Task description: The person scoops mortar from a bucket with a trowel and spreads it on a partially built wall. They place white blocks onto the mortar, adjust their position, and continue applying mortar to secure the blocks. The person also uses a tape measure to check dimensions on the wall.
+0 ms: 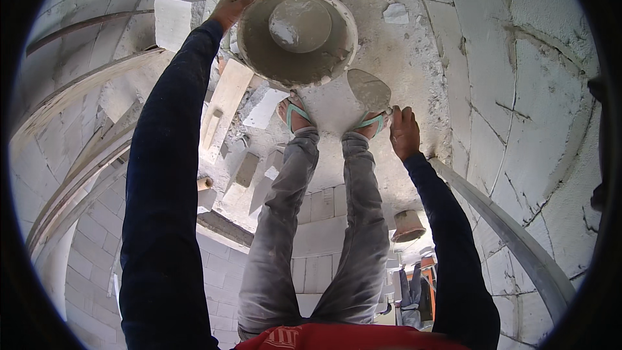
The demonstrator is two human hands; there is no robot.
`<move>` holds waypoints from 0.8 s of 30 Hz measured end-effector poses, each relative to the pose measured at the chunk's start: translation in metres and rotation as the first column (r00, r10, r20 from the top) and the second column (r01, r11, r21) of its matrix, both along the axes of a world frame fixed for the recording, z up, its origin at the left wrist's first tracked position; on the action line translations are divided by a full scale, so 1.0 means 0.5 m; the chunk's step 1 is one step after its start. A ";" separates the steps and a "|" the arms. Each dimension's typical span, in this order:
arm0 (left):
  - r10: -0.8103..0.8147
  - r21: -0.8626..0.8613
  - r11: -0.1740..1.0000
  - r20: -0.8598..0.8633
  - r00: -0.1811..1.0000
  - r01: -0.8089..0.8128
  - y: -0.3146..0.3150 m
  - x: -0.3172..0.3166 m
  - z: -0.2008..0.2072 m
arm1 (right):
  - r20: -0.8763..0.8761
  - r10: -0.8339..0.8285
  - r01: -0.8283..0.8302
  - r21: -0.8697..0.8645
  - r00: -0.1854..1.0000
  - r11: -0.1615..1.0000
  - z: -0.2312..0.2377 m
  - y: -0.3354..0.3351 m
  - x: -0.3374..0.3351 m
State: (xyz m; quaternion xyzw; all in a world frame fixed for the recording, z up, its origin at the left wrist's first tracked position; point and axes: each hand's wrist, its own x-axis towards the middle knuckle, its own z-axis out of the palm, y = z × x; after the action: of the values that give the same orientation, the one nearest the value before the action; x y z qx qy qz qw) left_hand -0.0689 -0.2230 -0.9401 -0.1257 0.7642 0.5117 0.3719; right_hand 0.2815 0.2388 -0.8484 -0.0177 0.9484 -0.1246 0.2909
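My left hand [232,8] is closed on the left rim of a large round mortar tub [246,42], which stands on the dusty floor in front of my feet. Grey residue coats the tub's inner wall, and a round grey patch [300,24] shows at its bottom. Lower and to the right, my right hand [405,133] is closed around the handle of a trowel [368,89]. The trowel's rounded, mortar-smeared blade lies between the tub and my right foot. Most of its handle is hidden by my fingers.
A pale block wall [486,78] rises on the right, with a long pole [512,233] along it. At left lie a white block [173,23], wooden boards [227,104] and several block offcuts. A small bucket [408,225] and another person [411,291] are behind me.
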 end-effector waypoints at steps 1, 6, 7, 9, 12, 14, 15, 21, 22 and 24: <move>0.042 -0.115 0.992 -0.003 0.999 -0.043 -0.007 0.002 -0.005 | -0.056 -0.081 0.070 -0.183 0.995 0.981 0.025 0.000 0.002; 0.478 -0.104 0.835 -0.350 0.806 -0.540 -0.020 0.108 -0.006 | 0.229 -0.312 0.385 -0.628 0.922 0.676 0.052 -0.089 -0.062; 0.382 -0.312 0.817 -0.336 0.861 -0.484 -0.033 0.158 0.010 | 0.463 -0.304 0.550 -0.622 0.833 0.557 0.035 -0.108 -0.088; 0.200 -0.423 0.816 -0.432 0.879 -0.394 -0.043 0.330 0.064 | 0.870 -0.229 0.890 -0.380 0.437 0.252 0.005 -0.149 -0.120; 0.098 -0.546 0.803 -0.277 0.956 -0.241 -0.072 0.617 0.210 | 0.901 -0.407 0.986 -0.102 0.147 0.129 0.064 -0.168 -0.091; 0.145 -0.493 0.870 0.236 0.961 -0.011 -0.112 0.784 0.346 | 0.855 -0.493 0.987 -0.118 0.158 0.111 0.187 -0.158 -0.032; 0.462 -0.350 0.881 0.485 0.742 -0.319 -0.113 0.863 0.426 | 0.861 -0.496 0.993 -0.081 0.112 0.082 0.271 -0.144 -0.011; 0.312 -0.287 0.943 0.588 0.746 -0.168 0.005 1.063 0.703 | 0.299 -0.576 0.625 -0.577 0.761 0.526 0.901 -0.077 0.048; 0.136 -0.249 0.968 0.482 0.865 -0.014 0.021 1.041 0.703 | 0.281 -0.555 0.598 -0.588 0.783 0.545 0.984 -0.048 0.043; -0.282 -0.350 0.840 0.373 0.884 0.415 0.052 1.001 0.700 | 0.245 -0.552 0.572 -0.600 0.797 0.559 1.131 -0.018 0.059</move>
State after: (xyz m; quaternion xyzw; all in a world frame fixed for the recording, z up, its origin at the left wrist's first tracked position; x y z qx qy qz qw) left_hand 0.4318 -0.1968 -0.5900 -0.1376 0.7987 0.2323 0.5377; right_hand 0.3109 0.2299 -0.2829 0.1876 0.7958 -0.5301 0.2249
